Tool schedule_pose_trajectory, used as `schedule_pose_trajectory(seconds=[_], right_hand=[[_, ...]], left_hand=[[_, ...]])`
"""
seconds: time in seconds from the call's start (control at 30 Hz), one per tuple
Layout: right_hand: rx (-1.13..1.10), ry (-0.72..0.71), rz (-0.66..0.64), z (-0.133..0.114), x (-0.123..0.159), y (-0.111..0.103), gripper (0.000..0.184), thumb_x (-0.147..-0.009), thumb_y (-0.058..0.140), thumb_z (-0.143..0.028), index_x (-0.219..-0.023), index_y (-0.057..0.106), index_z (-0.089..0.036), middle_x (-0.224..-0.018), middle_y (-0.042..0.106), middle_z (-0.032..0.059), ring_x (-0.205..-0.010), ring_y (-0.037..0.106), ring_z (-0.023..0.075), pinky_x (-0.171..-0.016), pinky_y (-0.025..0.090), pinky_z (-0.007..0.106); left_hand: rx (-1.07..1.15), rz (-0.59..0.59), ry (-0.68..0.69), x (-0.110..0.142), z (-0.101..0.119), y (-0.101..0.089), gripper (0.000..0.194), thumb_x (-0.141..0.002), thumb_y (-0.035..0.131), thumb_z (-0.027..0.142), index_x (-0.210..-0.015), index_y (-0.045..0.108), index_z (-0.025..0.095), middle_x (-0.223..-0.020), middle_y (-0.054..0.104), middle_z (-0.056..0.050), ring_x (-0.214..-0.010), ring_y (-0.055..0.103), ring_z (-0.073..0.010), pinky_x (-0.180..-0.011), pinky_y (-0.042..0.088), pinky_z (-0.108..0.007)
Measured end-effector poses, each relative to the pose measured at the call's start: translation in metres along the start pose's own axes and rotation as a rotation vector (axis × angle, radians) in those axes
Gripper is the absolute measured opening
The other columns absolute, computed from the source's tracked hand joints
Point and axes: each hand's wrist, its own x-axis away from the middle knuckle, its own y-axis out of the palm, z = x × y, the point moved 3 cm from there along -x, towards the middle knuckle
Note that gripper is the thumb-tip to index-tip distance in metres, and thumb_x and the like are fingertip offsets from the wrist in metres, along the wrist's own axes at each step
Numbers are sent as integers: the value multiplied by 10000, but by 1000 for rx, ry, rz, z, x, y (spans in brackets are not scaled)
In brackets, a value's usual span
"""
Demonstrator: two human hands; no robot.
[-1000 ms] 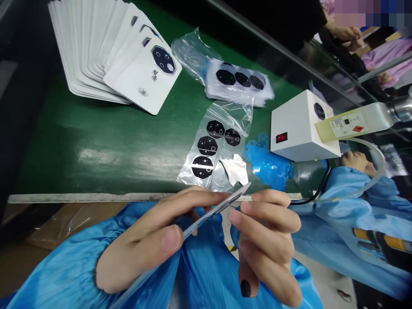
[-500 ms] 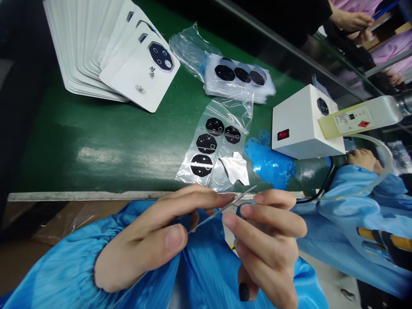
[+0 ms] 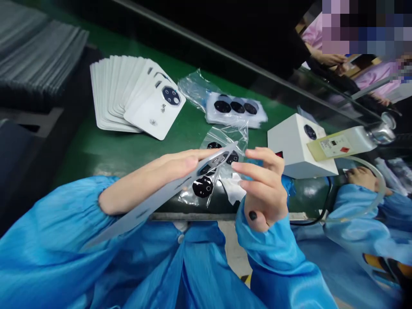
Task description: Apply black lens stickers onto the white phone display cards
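My left hand [image 3: 154, 174] is closed on a thin white phone back cover [image 3: 162, 198], fingers behind it and thumb along its near face. The cover is tilted, almost edge-on, with a dark camera patch towards its far end. My right hand [image 3: 265, 186] has its fingers apart beside that end, with nothing visible between them. A small black spot shows on its thumb. Behind the cover lies a clear plastic bag [image 3: 190, 198] with several black octagonal lens pieces [image 3: 202, 187], partly hidden. A crumpled white wipe [image 3: 232, 189] lies beside the bag.
Fanned white phone covers [image 3: 154, 109] lie at the back left. Wrapped black lens pieces [image 3: 237, 107] sit at the back middle. At right stands a white box [image 3: 286, 148], with a bottle of yellowish liquid [image 3: 337, 145] in front. Another person's hand [image 3: 362, 178] is farther right.
My hands have risen over the bag. The cover has turned, so its face and camera patch now show. The right fingers have moved up with it. The view has shifted, showing dark stacks at far left.
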Motion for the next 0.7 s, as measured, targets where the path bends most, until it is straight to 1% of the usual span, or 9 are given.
schedule_pose_trajectory(seconds=[0.07,0.13,0.2,0.27,0.4,0.47,0.53,0.63,0.7], right_hand=[[-43,-11,-85,13,-5,2,271,-845,365,-447,-854,572,-274,-1012,670,0,-1117,539,310,-867,396,605],[-79,4,-159,21,-8,2,279,-849,355,-434,-931,573,-280,-1081,648,2,-1192,489,328,-942,322,659],[-108,31,-218,24,-8,2,274,-853,355,-437,-957,563,-290,-1124,631,-12,-1223,466,325,-978,289,670],[-139,28,-265,25,-5,2,279,-859,350,-452,-929,563,-286,-1136,626,-17,-1238,453,321,-979,308,665],[-156,-10,-364,23,-1,1,322,-888,343,-427,-823,596,-240,-1060,658,27,-1273,403,347,-961,323,694],[-143,-11,-394,21,0,0,342,-904,340,-416,-792,616,-247,-1002,675,24,-1286,384,345,-955,319,713],[-117,-1,-393,19,-1,-1,355,-908,340,-427,-770,628,-270,-965,683,4,-1295,376,334,-961,319,715],[-53,14,-398,15,-2,-1,376,-908,337,-430,-727,623,-269,-967,682,-6,-1293,379,332,-978,330,694],[-29,2,-400,14,-2,0,378,-908,343,-427,-710,612,-249,-991,676,8,-1286,386,343,-978,336,689]], left_hand=[[-82,-112,3,-13,5,-5,429,-929,332,338,-1308,465,188,-1343,517,-1,-1242,433,-236,-1075,260,-410],[-155,-161,-17,-20,4,-9,439,-933,326,345,-1344,412,217,-1375,483,16,-1252,428,-228,-1068,271,-390],[-215,-132,-46,-24,2,-13,434,-920,364,371,-1326,439,240,-1393,462,29,-1269,408,-230,-1078,250,-381],[-221,-76,-89,-24,-2,-15,439,-897,404,413,-1299,477,252,-1395,459,34,-1276,398,-245,-1082,241,-389],[-166,-45,-188,-23,-8,-17,416,-895,410,440,-1282,488,310,-1347,510,66,-1213,476,-249,-1035,320,-378],[-166,-83,-170,-24,-12,-20,422,-905,380,464,-1285,484,315,-1355,501,67,-1232,462,-246,-1038,323,-368],[-188,-160,-127,-27,-16,-25,459,-901,356,509,-1305,461,317,-1388,465,54,-1276,414,-253,-1048,318,-371],[-258,-284,-49,-29,-23,-32,469,-901,321,536,-1333,402,373,-1420,423,58,-1286,404,-257,-1027,355,-381],[-293,-316,-15,-29,-25,-35,455,-907,309,529,-1335,385,395,-1426,413,59,-1286,403,-259,-1023,360,-398]])
